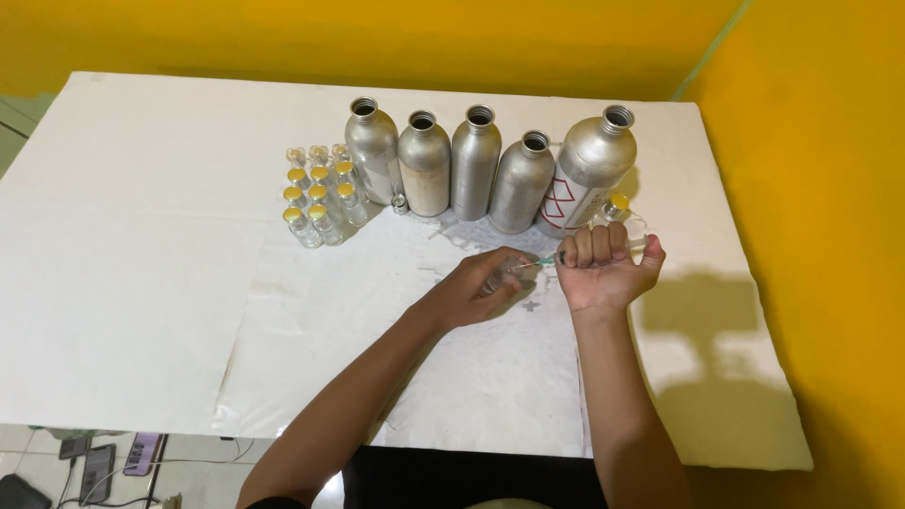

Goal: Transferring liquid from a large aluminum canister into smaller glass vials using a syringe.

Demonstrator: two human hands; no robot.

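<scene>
Left hand (471, 287) fingers clamped on small vial (500, 276), right hand (603, 269) fisted round syringe (550, 258), aluminium bottles (476, 162) behind.

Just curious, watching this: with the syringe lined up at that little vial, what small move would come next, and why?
Probably a slow push on the plunger. The right hand grips the syringe in a fist, thumb at its rear end, and the needle tip meets the small glass vial that the left hand steadies on the table. Whether the needle is already inside cannot be told.
</scene>
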